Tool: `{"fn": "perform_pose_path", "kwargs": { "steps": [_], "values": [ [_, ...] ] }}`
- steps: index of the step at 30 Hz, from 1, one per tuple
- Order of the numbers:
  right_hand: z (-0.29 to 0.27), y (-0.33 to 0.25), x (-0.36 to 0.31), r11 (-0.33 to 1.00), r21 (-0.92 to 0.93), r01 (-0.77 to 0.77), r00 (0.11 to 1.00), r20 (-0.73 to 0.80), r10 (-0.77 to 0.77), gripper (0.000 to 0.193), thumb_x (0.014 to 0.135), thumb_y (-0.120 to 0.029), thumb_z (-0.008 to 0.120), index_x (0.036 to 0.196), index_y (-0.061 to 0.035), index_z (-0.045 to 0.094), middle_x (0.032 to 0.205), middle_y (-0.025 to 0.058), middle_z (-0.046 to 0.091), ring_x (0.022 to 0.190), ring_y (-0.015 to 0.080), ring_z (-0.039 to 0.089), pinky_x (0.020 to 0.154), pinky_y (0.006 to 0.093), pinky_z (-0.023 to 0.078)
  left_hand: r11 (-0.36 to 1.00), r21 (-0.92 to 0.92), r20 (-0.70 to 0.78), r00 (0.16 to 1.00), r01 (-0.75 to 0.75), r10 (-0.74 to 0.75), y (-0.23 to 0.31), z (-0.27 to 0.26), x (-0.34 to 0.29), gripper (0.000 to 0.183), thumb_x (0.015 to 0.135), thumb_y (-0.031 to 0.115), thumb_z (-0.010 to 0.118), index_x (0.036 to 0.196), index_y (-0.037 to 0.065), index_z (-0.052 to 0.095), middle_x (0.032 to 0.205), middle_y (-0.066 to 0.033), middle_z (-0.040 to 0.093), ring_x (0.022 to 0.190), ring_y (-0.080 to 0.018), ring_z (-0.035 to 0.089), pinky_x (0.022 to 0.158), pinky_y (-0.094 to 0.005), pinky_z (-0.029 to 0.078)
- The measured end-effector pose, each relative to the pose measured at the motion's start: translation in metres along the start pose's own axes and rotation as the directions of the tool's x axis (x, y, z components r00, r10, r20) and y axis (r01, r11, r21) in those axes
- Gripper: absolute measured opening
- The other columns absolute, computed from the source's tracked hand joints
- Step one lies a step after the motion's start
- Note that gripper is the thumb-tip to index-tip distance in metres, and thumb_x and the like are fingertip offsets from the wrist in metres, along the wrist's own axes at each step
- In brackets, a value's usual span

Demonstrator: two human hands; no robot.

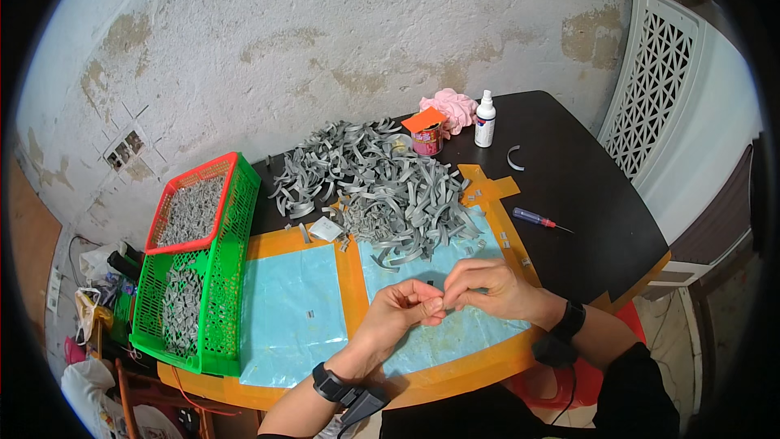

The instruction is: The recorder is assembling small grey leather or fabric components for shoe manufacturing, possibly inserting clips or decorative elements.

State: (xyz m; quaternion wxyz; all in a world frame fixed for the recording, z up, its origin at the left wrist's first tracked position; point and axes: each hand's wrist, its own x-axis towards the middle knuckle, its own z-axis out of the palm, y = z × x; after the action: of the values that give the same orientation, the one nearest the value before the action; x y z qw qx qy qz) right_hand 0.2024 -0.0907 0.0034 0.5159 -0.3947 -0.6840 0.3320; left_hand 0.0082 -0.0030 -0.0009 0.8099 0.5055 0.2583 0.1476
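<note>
My left hand (pixel 400 315) and my right hand (pixel 492 288) meet fingertip to fingertip above a light blue sheet (pixel 292 309) on the table. Both are closed in a pinch; whatever sits between the fingers is too small or hidden to make out. Just beyond them lies a big heap of grey curved strips (pixel 406 187), with small grey pieces (pixel 366 218) piled at its near side. A few more small grey pieces lie loose on the sheet and along the orange tape (pixel 351 276).
At left, a green basket (pixel 231 276) carries a red basket (pixel 230 195); both hold small grey pieces. A tin (pixel 427 142), pink cloth (pixel 452 107) and white spray bottle (pixel 484 122) stand at the back. A purple-handled screwdriver (pixel 532 216) lies at right on the black table (pixel 585 171).
</note>
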Motion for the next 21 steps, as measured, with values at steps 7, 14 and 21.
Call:
{"fn": "perform_pose_path", "kwargs": {
  "steps": [7, 14, 21],
  "values": [
    [-0.0002, -0.004, 0.0031, 0.989, -0.144, -0.034, 0.996, 0.072, 0.045, 0.008, 0.082, 0.005, 0.059, 0.087, -0.0002, 0.057, 0.086, 0.0083, 0.055, 0.079, 0.0203, 0.057, 0.07, 0.0309, 0.046, 0.967, 0.167, -0.021, 0.98, -0.192, 0.198, -0.0037, 0.0031, 0.0014, 0.01, 0.089, 0.007, 0.063, 0.094, -0.001, 0.061, 0.084, -0.0051, 0.065, 0.076, -0.0099, 0.061, 0.071, -0.0238, 0.052],
    [0.0047, -0.0028, 0.0018, 0.97, -0.242, 0.007, 1.0, 0.011, -0.005, 0.012, 0.084, 0.004, 0.058, 0.089, -0.0013, 0.049, 0.094, 0.0093, 0.05, 0.083, 0.0222, 0.053, 0.071, 0.0311, 0.044, 0.958, 0.183, -0.031, 0.973, -0.219, 0.228, -0.0017, 0.0037, 0.005, 0.011, 0.089, 0.007, 0.063, 0.095, -0.001, 0.058, 0.084, -0.006, 0.063, 0.076, -0.0112, 0.061, 0.072, -0.0238, 0.05],
    [-0.0009, -0.0067, 0.0027, 0.974, -0.211, 0.085, 0.996, 0.02, -0.083, 0.013, 0.083, 0.006, 0.057, 0.086, -0.0038, 0.049, 0.095, 0.0085, 0.051, 0.085, 0.0217, 0.052, 0.077, 0.0313, 0.044, 0.958, 0.16, -0.08, 0.964, -0.238, 0.253, 0.0036, 0.0002, 0.0029, 0.01, 0.093, 0.008, 0.058, 0.098, 0.0, 0.054, 0.084, -0.0036, 0.061, 0.077, -0.0102, 0.061, 0.071, -0.0228, 0.051]
  ]
}}
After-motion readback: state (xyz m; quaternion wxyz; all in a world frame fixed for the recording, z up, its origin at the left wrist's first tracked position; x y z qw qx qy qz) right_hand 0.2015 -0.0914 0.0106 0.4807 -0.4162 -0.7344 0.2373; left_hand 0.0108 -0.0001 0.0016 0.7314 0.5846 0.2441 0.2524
